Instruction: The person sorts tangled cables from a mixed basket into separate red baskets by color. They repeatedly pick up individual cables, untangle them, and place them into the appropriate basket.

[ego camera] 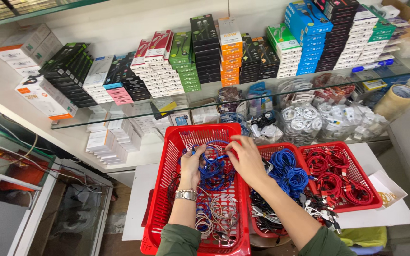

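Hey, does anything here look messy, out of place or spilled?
Yes. Black and white cables spill past the middle basket onto the white table. Both hands, left hand and right hand, grip tangled blue cables.

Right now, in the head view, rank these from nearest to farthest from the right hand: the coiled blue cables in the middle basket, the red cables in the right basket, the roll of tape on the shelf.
1. Coiled blue cables: just right of the right hand.
2. Red cables: farther right, in the right basket.
3. Roll of tape: far right, on the glass shelf.
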